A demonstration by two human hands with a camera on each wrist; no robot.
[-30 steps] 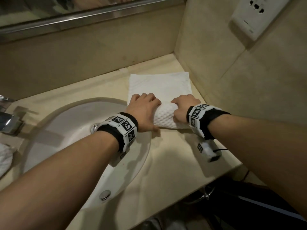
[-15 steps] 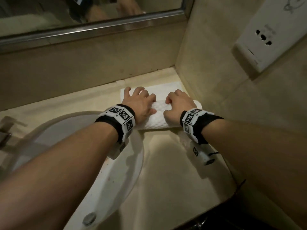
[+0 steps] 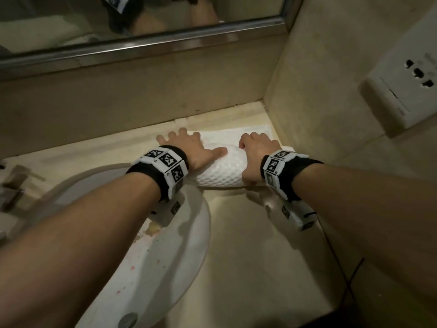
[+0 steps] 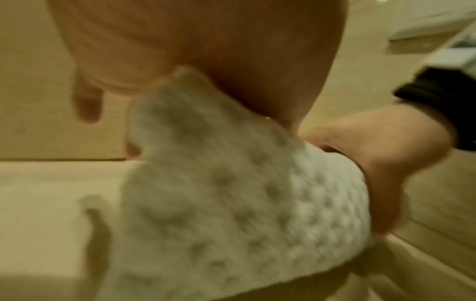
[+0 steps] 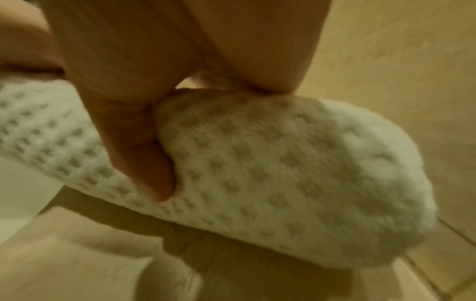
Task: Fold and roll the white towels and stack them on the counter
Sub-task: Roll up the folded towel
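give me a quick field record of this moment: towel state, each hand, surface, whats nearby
towel: white waffle towel mostly rolled, a short flat tail toward the back wall
left hand: left hand flat on the roll's left end, fingers spread
right hand: right hand curled over the roll's right end, thumb pressed into it
surface: beige counter, corner by the side wall
nearby: white sink basin left of the roll; mirror above; wall socket at right
stack: none in view

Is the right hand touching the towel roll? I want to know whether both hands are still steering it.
Touching. The right wrist view shows the right hand with its thumb pressed into the towel roll.
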